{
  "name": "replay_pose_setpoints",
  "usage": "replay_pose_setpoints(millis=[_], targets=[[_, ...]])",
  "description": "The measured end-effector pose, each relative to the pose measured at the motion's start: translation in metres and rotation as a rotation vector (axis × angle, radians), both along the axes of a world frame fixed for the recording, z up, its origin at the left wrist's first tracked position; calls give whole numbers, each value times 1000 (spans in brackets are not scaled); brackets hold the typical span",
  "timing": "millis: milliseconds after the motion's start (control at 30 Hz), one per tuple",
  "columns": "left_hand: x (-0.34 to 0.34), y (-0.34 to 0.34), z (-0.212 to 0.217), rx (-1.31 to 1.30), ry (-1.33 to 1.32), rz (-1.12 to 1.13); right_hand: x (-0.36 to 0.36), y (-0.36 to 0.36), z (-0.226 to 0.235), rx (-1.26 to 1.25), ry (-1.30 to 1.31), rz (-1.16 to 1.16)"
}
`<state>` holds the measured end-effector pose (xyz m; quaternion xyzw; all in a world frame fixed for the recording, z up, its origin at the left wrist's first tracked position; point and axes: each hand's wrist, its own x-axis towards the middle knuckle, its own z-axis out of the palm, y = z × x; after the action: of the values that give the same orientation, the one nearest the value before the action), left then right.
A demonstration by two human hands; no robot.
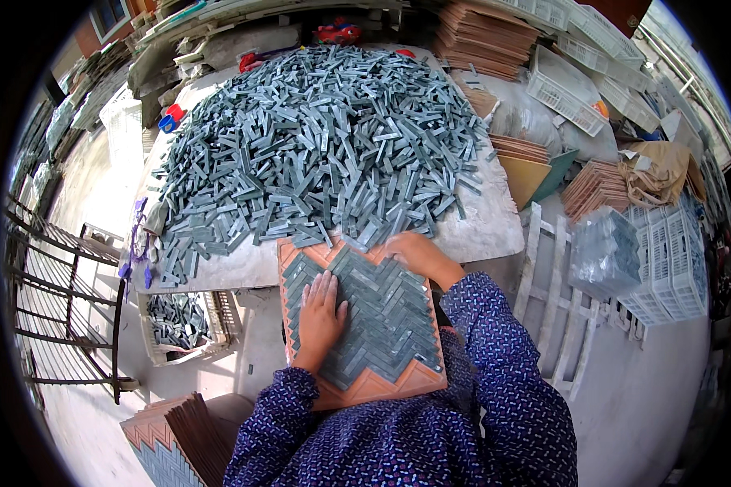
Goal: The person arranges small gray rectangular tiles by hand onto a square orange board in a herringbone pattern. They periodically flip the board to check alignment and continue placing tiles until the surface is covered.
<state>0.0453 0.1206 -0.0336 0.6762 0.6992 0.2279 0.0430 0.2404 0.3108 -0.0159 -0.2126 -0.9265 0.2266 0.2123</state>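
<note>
Cluttered workshop floor surrounds a pale stone bench (487,227), whose near edge carries an orange herringbone mould tray (365,390) overhanging toward the person. Little bare bench remains, only a strip at the right edge. A large heap of grey-green stone strips (317,138) covers the rest. Grey strips laid in a zigzag fill the tray. The left hand (321,312) lies flat on them, fingers spread. The right hand (418,256) rests at the tray's far right corner; its grip cannot be told. White plastic crates (666,260) stand right, and a low crate of strips (179,321) sits near left.
</note>
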Motion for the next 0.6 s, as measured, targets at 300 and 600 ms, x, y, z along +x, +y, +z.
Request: replay_pose_setpoints(millis=[300,600], targets=[[-1,-3,2,-6,-3,10,-24,-11,20,180,105,-232],[0,-4,0,34,-23,8,-41,-5,17,271,104,-79]])
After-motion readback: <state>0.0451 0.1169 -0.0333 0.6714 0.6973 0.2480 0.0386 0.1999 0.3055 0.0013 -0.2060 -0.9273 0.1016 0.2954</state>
